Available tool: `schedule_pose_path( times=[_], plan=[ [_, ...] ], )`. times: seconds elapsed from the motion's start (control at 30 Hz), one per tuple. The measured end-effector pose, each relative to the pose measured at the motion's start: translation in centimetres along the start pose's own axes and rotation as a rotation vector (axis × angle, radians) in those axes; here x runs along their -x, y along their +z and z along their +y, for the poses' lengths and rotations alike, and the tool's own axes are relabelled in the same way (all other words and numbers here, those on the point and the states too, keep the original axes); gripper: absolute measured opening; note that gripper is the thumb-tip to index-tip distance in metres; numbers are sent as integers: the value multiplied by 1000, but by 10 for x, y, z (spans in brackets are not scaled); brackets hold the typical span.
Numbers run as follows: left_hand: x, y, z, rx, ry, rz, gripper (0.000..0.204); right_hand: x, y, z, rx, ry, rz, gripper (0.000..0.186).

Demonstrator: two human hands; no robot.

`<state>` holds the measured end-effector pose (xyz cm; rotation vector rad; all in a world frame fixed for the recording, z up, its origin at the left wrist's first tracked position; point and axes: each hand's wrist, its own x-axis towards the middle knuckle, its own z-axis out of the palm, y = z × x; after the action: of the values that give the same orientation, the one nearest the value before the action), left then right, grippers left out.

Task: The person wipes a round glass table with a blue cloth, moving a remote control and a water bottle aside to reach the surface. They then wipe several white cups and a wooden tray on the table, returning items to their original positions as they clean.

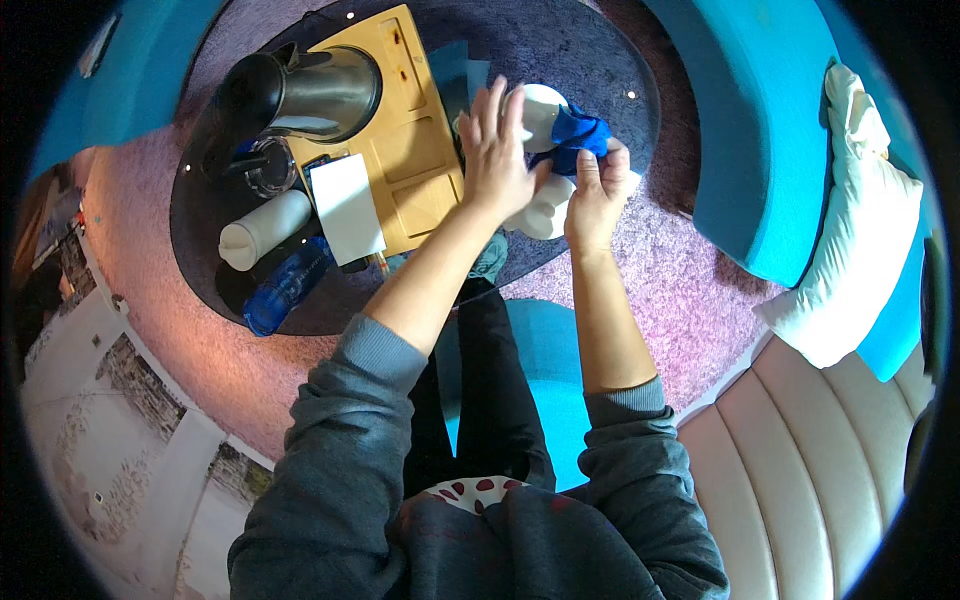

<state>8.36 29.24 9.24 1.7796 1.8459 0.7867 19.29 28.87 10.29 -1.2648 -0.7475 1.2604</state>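
"Head view: what's biggest?"
"The dark tabletop (pixel 615 75)."
"The hands over it?"
"Left hand (pixel 497 160): open, fingers spread, seemingly empty. Right hand (pixel 594 205): thumb and fingers pinched on the blue cloth (pixel 578 130)."
"Where's that?"
"Near the tabletop's right edge, just beyond the right hand, the nearer one; bunched, no clear long axis."
"Any writing?"
"None legible."
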Motion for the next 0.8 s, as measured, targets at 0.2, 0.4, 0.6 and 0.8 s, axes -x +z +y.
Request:
schedule_pose_path(
  times=[0.2, 0.4, 0.6, 0.8],
  plan=[
    [108, -14, -48, -39, -92, -52, 84, 20, 27, -35, 105, -233, -67, 17],
    [166, -20, -105, -206, -103, -160, 88, 57, 79, -39, 530, -580, -440, 21],
    [164, -10, -127, -275, -41, -43, 73, 72, 93, 82, 1014, -458, -702, 41],
    [165, -18, -131, -284, -147, -164, 81, 62, 132, 135, 1215, -495, -558, 52]
  ],
)
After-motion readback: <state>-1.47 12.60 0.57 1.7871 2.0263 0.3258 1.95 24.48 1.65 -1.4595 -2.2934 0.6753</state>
